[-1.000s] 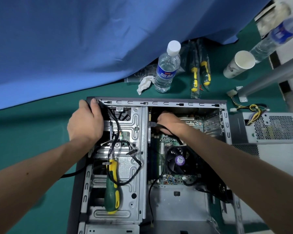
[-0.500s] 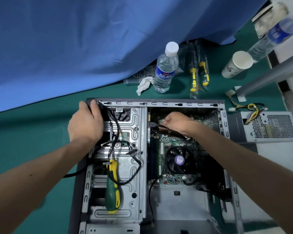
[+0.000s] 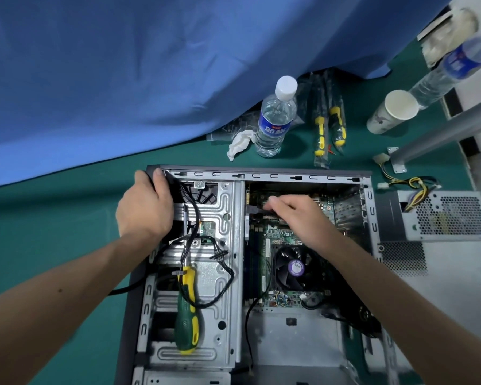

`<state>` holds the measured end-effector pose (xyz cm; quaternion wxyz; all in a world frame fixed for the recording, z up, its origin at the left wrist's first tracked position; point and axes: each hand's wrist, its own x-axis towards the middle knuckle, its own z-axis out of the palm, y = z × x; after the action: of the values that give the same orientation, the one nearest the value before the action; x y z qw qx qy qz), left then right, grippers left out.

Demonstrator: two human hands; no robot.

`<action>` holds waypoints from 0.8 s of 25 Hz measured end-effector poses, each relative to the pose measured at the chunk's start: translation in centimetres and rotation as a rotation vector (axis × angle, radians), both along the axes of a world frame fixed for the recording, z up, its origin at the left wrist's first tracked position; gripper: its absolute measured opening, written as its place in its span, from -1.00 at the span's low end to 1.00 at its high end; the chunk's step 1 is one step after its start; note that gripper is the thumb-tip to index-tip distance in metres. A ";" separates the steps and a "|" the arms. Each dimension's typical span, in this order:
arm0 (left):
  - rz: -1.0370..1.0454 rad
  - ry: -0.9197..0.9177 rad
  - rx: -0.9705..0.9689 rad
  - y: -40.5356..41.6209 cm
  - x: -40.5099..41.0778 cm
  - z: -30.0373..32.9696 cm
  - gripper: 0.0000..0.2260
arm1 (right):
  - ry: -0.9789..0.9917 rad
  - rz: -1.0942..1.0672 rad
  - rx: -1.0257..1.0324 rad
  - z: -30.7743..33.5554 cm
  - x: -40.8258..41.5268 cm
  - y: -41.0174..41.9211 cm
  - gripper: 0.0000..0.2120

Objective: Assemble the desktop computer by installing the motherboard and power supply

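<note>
Head view: left hand (image 3: 145, 209) grips case (image 3: 261, 173); right hand (image 3: 297, 215) over motherboard (image 3: 278, 234).

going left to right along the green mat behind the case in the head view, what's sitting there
crumpled tissue → upright water bottle → packaged yellow-handled screwdrivers → paper cup → second water bottle, lying tilted at the far right.
</note>
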<state>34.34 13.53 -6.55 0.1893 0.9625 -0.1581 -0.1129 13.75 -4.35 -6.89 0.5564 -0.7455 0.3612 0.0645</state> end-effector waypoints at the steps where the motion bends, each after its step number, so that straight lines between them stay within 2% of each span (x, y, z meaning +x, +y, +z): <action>1: 0.000 0.003 0.000 0.0 0.0 0.0 -0.59 | -0.050 0.016 0.025 0.6 -0.1 0.7 -0.73; 4: 0.003 0.009 -0.005 -0.1 -0.1 0.1 -0.59 | -0.032 0.027 0.020 1.0 1.2 1.0 -0.78; 11: 0.015 -0.001 0.024 -0.2 -0.1 0.1 -0.60 | 0.066 0.128 -0.026 1.2 2.5 -0.1 -0.74; 16: 0.002 -0.001 0.016 0.0 -0.2 0.3 -0.58 | 0.025 0.193 0.070 0.9 1.9 -1.1 -0.73; 18: 0.006 -0.002 0.013 0.0 -0.1 0.3 -0.58 | 0.056 0.162 0.003 -0.2 0.9 -1.9 -0.71; 20: 0.008 -0.002 0.013 0.0 0.0 0.1 -0.58 | 0.124 0.125 -0.124 -1.8 0.1 -2.9 -0.78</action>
<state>34.31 13.56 -6.45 0.1833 0.9645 -0.1538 -0.1121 13.82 -7.26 -8.66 0.4807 -0.7942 0.3509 0.1228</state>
